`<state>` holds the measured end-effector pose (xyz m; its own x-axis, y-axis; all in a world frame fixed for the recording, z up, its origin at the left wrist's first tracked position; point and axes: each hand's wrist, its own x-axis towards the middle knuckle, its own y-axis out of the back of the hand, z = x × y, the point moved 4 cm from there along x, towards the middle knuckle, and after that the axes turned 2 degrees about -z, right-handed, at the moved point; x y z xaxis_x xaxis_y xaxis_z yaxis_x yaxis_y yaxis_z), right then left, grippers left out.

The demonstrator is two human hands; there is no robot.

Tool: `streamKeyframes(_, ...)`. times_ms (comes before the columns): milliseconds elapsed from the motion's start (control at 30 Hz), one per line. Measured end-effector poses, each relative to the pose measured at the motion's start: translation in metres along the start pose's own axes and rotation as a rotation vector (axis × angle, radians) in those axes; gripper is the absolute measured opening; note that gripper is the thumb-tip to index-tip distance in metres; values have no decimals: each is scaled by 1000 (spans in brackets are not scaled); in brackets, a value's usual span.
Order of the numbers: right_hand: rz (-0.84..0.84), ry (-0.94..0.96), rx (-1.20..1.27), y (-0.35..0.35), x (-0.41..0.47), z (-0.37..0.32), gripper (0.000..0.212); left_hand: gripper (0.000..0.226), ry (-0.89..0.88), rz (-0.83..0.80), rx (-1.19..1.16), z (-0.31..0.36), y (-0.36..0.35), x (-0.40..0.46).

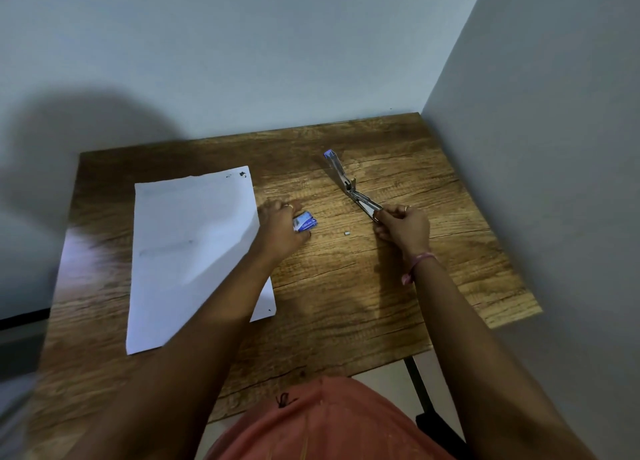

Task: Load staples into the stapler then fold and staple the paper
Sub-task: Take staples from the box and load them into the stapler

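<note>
Right hand (403,226) pinches the swung-open stapler (353,189) on the desk (346,304), left hand (280,226) grips the staple box (304,221) beside the flat paper (194,248), loading underway, a strip needed next.

Print on staple box (304,223) is illegible.

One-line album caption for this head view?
Right hand holds the opened stapler; left hand grips the staple box beside the paper.
</note>
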<state>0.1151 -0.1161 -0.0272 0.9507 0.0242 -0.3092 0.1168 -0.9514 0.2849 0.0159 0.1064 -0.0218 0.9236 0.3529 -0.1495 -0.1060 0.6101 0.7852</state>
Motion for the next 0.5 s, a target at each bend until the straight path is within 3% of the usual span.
streamKeyframes(333, -19, -13, 118, 2, -1, 2, 5, 56, 5, 77, -50, -1, 1, -9)
streamKeyframes(500, 87, -9, 200, 5, -10, 7, 9, 44, 9, 108, -36, 1, -3, -13)
